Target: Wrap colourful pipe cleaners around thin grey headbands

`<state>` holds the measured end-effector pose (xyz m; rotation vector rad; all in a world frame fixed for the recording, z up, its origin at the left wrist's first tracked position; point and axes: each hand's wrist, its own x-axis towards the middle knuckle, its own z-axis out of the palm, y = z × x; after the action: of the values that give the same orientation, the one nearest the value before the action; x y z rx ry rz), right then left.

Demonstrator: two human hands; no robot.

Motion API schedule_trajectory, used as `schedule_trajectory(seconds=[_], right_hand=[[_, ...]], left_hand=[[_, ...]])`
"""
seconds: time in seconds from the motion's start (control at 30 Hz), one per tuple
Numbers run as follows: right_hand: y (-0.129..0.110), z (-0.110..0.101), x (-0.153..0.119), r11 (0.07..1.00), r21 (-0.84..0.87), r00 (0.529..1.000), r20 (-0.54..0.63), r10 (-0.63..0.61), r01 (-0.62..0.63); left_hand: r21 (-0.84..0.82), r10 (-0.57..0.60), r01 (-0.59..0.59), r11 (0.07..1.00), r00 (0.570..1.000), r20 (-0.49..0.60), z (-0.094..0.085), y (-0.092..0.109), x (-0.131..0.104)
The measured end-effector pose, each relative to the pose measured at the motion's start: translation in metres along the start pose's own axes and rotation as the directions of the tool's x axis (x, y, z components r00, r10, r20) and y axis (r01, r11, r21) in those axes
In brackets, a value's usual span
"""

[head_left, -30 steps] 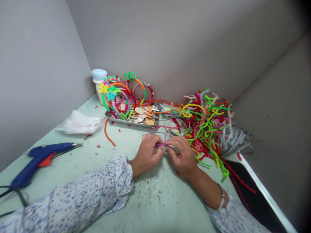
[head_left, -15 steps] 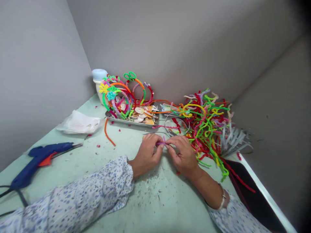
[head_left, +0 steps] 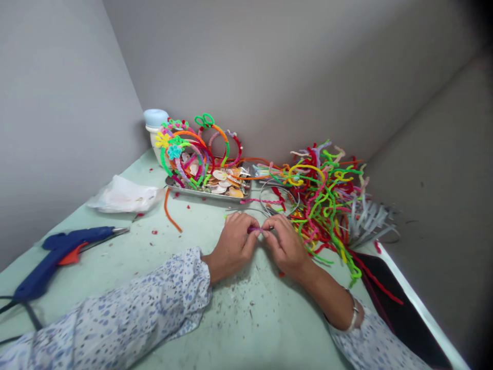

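Note:
Between my fingertips is a short purple pipe cleaner (head_left: pixel 254 229), mostly covered by the fingers. My left hand (head_left: pixel 234 244) pinches it from the left side with thumb and forefinger. From the right, my right hand (head_left: pixel 284 244) is closed with thumb and forefinger pressed together at the purple piece's end. Both hands are close together over the pale green tabletop. Just beyond them lies a grey wire loop (head_left: pixel 279 199). A pink twisted strand (head_left: pixel 260 201) rests near the loop.
Colourful headbands (head_left: pixel 188 154) stand on a metal tray (head_left: pixel 208 195) with shell pieces. A heap of pipe cleaners (head_left: pixel 323 190) lies right, beside grey strips (head_left: pixel 370 221). At left are a blue glue gun (head_left: pixel 65 252), a plastic bag (head_left: pixel 125 194) and an orange pipe cleaner (head_left: pixel 170 210).
The small purple tip that stuck up between my fingers no longer shows. My right fingers have shifted slightly around the piece. The view has moved a little.

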<state>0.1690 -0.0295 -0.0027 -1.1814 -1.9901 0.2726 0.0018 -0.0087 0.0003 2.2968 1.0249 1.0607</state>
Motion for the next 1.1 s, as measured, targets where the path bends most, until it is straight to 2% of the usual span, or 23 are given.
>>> schedule_trajectory(seconds=[0.27,0.63,0.9,1.1], right_hand=[[-0.0031,-0.0022,0.0017,0.995,0.076,0.998,0.011,0.061,-0.062],[-0.0022,-0.0042,0.002,0.967,0.204,0.986,0.104,0.133,-0.152],[-0.0027,-0.001,0.0002,0.983,0.15,0.995,0.012,0.103,-0.104],[-0.0026,-0.0005,0.0003,0.993,0.108,0.999,0.007,0.053,-0.053]], left_hand=[[-0.011,0.026,-0.026,1.0,1.0,-0.01,0.0013,-0.0006,-0.0008],[-0.008,0.077,-0.077,0.997,0.997,0.011,-0.0012,0.0023,-0.0007],[-0.017,0.045,-0.045,0.999,0.999,-0.003,-0.0001,-0.0008,0.0005],[-0.015,0.043,-0.043,0.999,0.999,0.002,-0.0007,0.0003,0.0]])
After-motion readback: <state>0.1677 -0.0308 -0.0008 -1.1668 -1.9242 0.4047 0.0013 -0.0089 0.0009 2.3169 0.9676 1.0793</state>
